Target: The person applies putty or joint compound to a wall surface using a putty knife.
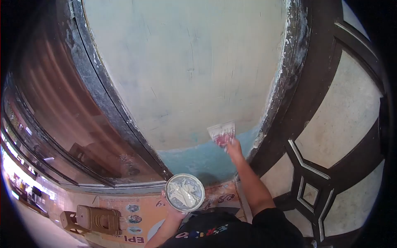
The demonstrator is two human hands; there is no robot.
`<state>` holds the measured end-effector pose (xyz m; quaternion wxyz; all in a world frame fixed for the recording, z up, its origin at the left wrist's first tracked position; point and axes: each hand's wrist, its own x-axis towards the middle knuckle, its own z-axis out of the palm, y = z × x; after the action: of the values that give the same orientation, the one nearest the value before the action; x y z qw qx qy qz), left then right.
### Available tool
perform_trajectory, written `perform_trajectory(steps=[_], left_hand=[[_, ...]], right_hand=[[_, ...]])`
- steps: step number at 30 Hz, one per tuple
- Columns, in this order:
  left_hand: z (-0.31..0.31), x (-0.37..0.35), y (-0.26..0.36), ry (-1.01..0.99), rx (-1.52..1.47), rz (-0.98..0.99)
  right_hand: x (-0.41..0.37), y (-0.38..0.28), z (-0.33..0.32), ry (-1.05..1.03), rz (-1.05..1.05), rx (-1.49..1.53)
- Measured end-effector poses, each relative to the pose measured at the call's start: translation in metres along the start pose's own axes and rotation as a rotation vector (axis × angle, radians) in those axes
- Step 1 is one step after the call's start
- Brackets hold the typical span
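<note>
My right hand (234, 149) grips the red handle of a wide putty knife (221, 131), its fingers wrapped round it. White paste covers much of the blade, which is at the lower part of a wall panel (194, 74). The panel is pale and smeared above, with a blue-green strip (198, 159) along the bottom. In my left hand (174, 213), low in front of my body, is a round tub of white putty (185, 192). The putty is lumpy, with some grey on the tub's inner side. Most of the left fingers are hidden beneath the tub.
Dark, paint-spattered frames (289, 62) edge the panel on both sides. To the left is a window (78, 111) with a brown curtain. A dark door with pale panels (335, 111) stands at right. Stacked brown plastic stools (97, 219) and an orange printed banner (142, 215) are at lower left.
</note>
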<state>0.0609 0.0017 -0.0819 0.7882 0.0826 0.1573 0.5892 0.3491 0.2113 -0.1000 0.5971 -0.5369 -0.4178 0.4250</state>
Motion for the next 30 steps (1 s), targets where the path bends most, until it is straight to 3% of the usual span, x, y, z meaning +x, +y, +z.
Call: perform_trajectory(steps=[2,4,6,9,12,16,18,21,23,25,27,30], left_hand=[[-0.002,0.003,-0.005,-0.006,-0.031,0.026],[0.006,0.003,-0.009,-0.003,0.031,0.052],[0.005,0.001,-0.014,-0.01,0.068,0.066],[0.006,0.008,-0.025,0.042,0.002,0.036],[0.015,0.013,-0.036,0.001,0.038,-0.007],[0.015,0.025,-0.048,-0.076,-0.012,0.001],[0.013,0.028,-0.053,0.019,-0.001,0.083],[0.01,0.031,-0.056,0.015,0.003,0.064],[0.017,0.031,-0.06,0.023,0.003,0.032],[0.019,0.038,-0.064,0.028,0.01,0.012],[0.019,0.043,-0.065,-0.076,-0.049,-0.029],[0.018,0.046,-0.062,0.009,0.03,0.018]], right_hand=[[-0.036,0.043,-0.011,-0.038,0.123,0.105],[-0.04,0.039,-0.019,-0.099,0.167,0.13],[-0.041,0.027,-0.027,-0.122,0.096,0.112],[-0.014,-0.05,-0.018,-0.124,-0.096,0.229],[0.008,-0.057,-0.011,-0.033,-0.213,0.144],[-0.022,0.05,-0.022,0.025,0.147,0.067],[-0.048,0.067,-0.036,-0.053,0.294,0.09],[-0.046,0.055,-0.045,-0.188,0.181,0.089],[-0.03,0.014,-0.038,-0.228,0.055,0.109],[-0.009,-0.005,-0.031,-0.181,-0.11,0.05],[0.004,0.001,-0.03,-0.157,-0.086,-0.033],[-0.022,0.016,-0.034,-0.145,-0.015,-0.106]])
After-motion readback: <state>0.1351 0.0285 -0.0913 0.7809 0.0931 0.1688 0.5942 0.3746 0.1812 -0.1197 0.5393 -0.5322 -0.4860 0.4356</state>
